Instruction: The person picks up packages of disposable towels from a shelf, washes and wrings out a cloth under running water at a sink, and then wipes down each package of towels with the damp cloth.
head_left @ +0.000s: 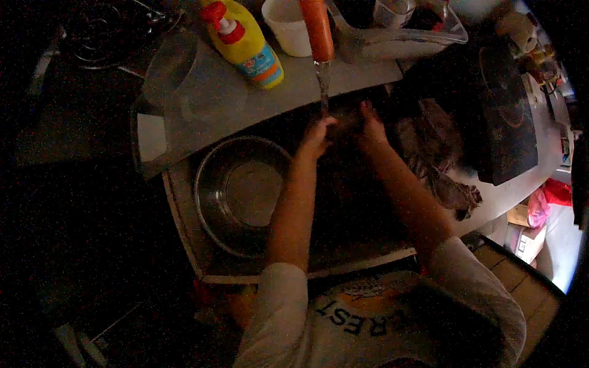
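Under an orange tap with water running from it, my left hand and my right hand are held out over a dark sink. Between them is a dark item too dim to make out, and the fingers of both hands seem to press on its sides. The stream falls next to my left hand. A clear round bowl stands to the left of my left forearm. Right of my right hand lies a crumpled dark cloth.
Behind the sink stand a yellow pump bottle with a red top, a white tub and a clear tray with items in it. A dark box-like object is at the right. A stove shows at the upper left.
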The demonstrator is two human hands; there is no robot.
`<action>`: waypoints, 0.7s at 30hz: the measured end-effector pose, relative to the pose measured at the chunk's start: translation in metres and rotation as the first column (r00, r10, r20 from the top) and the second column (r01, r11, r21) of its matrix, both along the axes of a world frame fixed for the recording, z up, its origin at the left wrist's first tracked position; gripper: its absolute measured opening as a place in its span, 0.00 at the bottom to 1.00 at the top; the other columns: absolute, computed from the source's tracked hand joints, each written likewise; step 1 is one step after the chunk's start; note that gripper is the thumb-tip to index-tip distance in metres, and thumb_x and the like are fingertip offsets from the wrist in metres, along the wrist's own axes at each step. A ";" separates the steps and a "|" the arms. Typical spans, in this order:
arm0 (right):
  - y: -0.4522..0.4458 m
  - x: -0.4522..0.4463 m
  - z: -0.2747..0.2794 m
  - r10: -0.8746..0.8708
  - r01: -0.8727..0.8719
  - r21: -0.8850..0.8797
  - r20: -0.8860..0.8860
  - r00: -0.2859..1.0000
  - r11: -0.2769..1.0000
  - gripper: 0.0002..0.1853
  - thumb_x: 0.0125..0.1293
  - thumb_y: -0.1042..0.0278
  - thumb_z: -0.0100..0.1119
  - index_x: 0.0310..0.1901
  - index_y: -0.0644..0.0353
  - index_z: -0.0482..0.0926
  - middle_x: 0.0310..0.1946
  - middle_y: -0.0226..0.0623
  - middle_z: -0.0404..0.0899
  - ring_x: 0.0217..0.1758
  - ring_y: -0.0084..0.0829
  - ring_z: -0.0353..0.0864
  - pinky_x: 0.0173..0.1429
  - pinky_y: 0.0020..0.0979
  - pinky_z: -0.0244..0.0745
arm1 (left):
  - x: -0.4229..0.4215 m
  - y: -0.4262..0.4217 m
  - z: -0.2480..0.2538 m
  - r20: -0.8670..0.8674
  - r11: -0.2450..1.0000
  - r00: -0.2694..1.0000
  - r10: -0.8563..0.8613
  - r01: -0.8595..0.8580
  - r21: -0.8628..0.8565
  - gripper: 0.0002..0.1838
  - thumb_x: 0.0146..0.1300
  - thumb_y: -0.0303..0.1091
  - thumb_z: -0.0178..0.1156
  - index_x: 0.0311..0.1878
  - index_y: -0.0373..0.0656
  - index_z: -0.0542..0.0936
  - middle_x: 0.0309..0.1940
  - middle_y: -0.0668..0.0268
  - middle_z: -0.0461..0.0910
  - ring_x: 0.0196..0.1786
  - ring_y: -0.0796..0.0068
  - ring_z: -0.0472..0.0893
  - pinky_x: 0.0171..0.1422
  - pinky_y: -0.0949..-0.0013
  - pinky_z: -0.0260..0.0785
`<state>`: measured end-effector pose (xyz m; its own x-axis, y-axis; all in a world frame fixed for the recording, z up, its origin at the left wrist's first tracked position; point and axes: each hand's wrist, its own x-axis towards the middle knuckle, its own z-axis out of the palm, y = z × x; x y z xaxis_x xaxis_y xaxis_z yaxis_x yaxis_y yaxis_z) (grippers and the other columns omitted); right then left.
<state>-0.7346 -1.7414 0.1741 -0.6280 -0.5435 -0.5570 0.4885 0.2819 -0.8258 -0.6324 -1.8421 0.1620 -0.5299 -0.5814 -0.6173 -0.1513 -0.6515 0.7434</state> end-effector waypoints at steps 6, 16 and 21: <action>0.004 -0.032 -0.091 0.332 -0.254 0.270 -0.303 0.893 0.929 0.21 0.64 0.53 0.46 0.55 0.56 0.70 0.50 0.39 0.73 0.50 0.35 0.72 0.53 0.36 0.68 | -0.006 0.003 0.011 0.399 0.536 0.887 -0.231 0.459 -0.709 0.37 0.48 0.39 0.67 0.60 0.39 0.63 0.54 0.53 0.69 0.56 0.56 0.70 0.58 0.60 0.62; -0.073 0.007 -0.079 0.489 -0.513 -0.034 -0.254 0.834 0.858 0.14 0.59 0.67 0.54 0.45 0.65 0.74 0.37 0.37 0.78 0.40 0.30 0.76 0.46 0.32 0.72 | 0.087 0.005 0.011 0.325 0.683 0.916 0.237 0.080 -0.726 0.34 0.54 0.47 0.62 0.58 0.35 0.64 0.56 0.51 0.67 0.59 0.54 0.67 0.63 0.58 0.57; -0.021 -0.013 0.004 0.114 -0.119 0.040 0.106 0.988 0.992 0.18 0.59 0.68 0.54 0.50 0.65 0.70 0.41 0.36 0.76 0.43 0.29 0.74 0.50 0.29 0.69 | 0.058 0.013 0.003 0.349 0.665 0.931 0.103 0.197 -0.720 0.29 0.57 0.45 0.60 0.58 0.40 0.66 0.55 0.51 0.69 0.58 0.56 0.68 0.61 0.59 0.60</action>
